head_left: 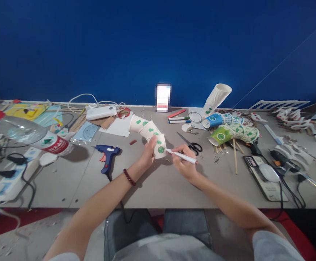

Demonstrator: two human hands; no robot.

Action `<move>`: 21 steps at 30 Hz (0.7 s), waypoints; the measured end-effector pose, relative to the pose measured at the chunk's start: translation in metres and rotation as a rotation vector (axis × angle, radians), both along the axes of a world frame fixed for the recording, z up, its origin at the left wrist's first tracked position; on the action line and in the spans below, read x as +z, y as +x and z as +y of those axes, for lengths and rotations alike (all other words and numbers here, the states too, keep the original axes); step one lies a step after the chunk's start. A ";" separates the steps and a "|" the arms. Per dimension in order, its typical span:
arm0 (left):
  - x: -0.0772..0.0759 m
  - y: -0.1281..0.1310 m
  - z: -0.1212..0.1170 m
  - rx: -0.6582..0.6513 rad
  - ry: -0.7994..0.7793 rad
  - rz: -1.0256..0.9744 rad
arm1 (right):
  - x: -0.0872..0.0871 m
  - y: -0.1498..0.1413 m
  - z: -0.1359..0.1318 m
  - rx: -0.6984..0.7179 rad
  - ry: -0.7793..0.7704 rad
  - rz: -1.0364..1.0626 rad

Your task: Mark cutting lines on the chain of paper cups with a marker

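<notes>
A curved chain of white paper cups (146, 129) with green dots lies on the grey table (152, 185). My left hand (148, 153) is closed around the nearest cup (160, 145) of the chain and steadies it. My right hand (184, 164) pinches a white marker (181, 156), whose tip touches a green dot on that cup. A red bead bracelet is on my left wrist.
A blue glue gun (107, 154) lies left of my hands, scissors (192, 144) to the right. Further right are printed cups (230, 132), a tilted cup stack (217, 97), sticks, a phone (263, 174). Markers (178, 118) lie behind. A water bottle (29, 136) and cables crowd the left.
</notes>
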State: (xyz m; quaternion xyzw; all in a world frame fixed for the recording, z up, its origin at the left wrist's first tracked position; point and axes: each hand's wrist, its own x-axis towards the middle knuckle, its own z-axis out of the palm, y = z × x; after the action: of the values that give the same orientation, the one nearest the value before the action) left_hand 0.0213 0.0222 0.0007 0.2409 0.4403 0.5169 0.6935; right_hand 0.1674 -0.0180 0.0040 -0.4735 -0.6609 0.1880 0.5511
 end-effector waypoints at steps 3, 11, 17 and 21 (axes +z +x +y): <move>-0.001 0.000 0.001 0.003 -0.005 0.009 | 0.000 0.001 0.000 0.001 -0.004 -0.009; 0.001 0.001 0.000 0.011 -0.005 0.024 | -0.004 0.001 0.000 0.020 -0.058 0.028; 0.002 0.000 -0.001 -0.008 -0.004 0.021 | -0.002 0.001 0.000 0.043 -0.061 0.032; 0.002 0.000 -0.001 -0.015 0.001 0.032 | 0.000 0.001 -0.001 0.037 -0.038 0.024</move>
State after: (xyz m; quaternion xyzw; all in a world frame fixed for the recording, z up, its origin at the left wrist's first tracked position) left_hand 0.0215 0.0211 0.0031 0.2531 0.4491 0.5079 0.6902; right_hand 0.1685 -0.0185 0.0037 -0.4694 -0.6592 0.2164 0.5462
